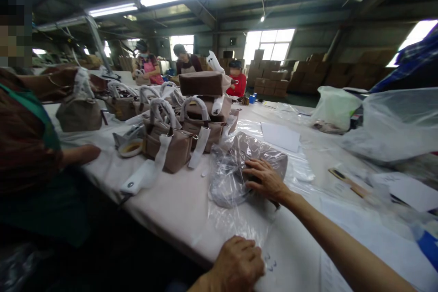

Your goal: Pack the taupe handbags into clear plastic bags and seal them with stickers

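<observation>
A taupe handbag in a clear plastic bag point(260, 148) lies on the pale table point(185, 196). My right hand point(265, 180) rests on top of the plastic with its fingers spread. Nearer the table's front edge is my left hand point(237, 260), its fingers curled at the open end of the plastic; whether they grip it is hidden. To the left, more taupe handbags point(174, 146) stand with white-wrapped handles. A roll of tape point(130, 147) lies beside them.
At the left a person in a green apron point(44, 118) reaches over the table. A brush point(347, 182), white paper point(280, 137) and plastic bags point(400, 118) lie to the right. Several people sit or stand across the table, with stacked cartons point(270, 82) behind.
</observation>
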Demonstrator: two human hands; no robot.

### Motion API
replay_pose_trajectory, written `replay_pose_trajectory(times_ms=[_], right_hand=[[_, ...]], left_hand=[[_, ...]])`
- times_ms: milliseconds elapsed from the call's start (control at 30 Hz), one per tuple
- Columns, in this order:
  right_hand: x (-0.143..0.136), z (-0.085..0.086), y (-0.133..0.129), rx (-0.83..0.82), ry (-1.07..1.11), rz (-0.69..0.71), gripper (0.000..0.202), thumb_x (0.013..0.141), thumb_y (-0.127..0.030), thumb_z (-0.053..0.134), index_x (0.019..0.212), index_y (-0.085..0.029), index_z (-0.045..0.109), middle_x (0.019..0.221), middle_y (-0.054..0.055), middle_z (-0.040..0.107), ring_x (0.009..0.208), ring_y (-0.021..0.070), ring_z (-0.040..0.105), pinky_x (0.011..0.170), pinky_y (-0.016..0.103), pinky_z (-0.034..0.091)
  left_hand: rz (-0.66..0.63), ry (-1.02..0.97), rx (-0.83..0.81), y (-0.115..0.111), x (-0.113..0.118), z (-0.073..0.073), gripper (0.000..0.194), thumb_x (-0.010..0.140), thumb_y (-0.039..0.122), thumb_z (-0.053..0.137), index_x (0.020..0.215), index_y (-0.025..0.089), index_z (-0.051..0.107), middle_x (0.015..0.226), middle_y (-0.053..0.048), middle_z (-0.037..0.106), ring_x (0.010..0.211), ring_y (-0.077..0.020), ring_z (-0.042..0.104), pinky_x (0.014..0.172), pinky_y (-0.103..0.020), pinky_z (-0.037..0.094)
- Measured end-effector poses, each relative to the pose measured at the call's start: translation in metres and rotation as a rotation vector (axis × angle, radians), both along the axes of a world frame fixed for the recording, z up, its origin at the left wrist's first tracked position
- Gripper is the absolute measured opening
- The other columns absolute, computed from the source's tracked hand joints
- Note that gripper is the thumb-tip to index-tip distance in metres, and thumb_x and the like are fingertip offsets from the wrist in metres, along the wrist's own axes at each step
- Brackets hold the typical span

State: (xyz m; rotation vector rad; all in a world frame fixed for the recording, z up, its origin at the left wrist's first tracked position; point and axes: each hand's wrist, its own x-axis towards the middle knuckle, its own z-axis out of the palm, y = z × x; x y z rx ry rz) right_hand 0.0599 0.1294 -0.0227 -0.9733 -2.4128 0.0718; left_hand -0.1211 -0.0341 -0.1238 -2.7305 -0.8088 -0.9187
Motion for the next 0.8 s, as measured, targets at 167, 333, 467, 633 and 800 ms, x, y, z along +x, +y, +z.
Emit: replay_pose_trajectory(times_ms=[167, 333, 467, 633, 800], right_hand=[[0.026, 0.052, -0.024, -0.173, 0.461, -0.197, 0.034, 0.093, -0.049, 0.054, 0.095, -0.022, 0.074, 0.099, 0.007, 0.075, 0.094, 0.0233, 0.070, 0.087, 0.038, 0.055], [0.060, 0.045, -0.087, -0.245, 0.588, -0.375, 0.045, 0.094, -0.052, 0.051, 0.065, -0.020, 0.066, 0.066, 0.003, 0.067, 0.066, 0.0189, 0.064, 0.068, 0.031, 0.051], [0.042, 0.000, -0.118, -0.442, 0.236, -0.078, 0.037, 0.096, -0.046, 0.048, 0.084, -0.021, 0.073, 0.087, 0.006, 0.074, 0.081, 0.0209, 0.068, 0.076, 0.032, 0.054], [0.035, -0.037, -0.089, -0.432, 0.116, -0.089, 0.025, 0.088, -0.038, 0.055, 0.091, -0.021, 0.074, 0.098, 0.007, 0.075, 0.087, 0.0257, 0.068, 0.085, 0.040, 0.054], [0.100, -0.032, -0.056, -0.385, 0.305, -0.532, 0.033, 0.083, -0.047, 0.053, 0.086, -0.022, 0.073, 0.089, 0.007, 0.077, 0.087, 0.0317, 0.070, 0.079, 0.043, 0.055]], left_hand=[[0.164, -0.402, -0.281, 0.027, -0.020, 0.086, 0.037, 0.103, 0.027, 0.033, 0.086, 0.019, 0.065, 0.069, -0.004, 0.066, 0.066, -0.0142, 0.065, 0.066, -0.022, 0.049], [0.303, -0.540, -0.413, 0.079, -0.033, 0.171, 0.033, 0.102, 0.035, 0.041, 0.092, 0.019, 0.069, 0.078, -0.004, 0.071, 0.073, -0.0161, 0.067, 0.070, -0.023, 0.050], [0.264, -0.542, -0.407, 0.095, -0.026, 0.202, 0.032, 0.101, 0.034, 0.042, 0.089, 0.019, 0.068, 0.081, -0.003, 0.072, 0.075, -0.0152, 0.067, 0.072, -0.023, 0.049], [0.187, -0.494, -0.408, 0.066, -0.032, 0.200, 0.032, 0.102, 0.034, 0.042, 0.091, 0.018, 0.067, 0.078, -0.002, 0.071, 0.073, -0.0145, 0.067, 0.071, -0.023, 0.049], [-0.017, -0.391, -0.311, 0.012, -0.052, 0.145, 0.026, 0.101, 0.023, 0.040, 0.096, 0.017, 0.065, 0.081, -0.005, 0.072, 0.076, -0.0151, 0.069, 0.072, -0.023, 0.052]])
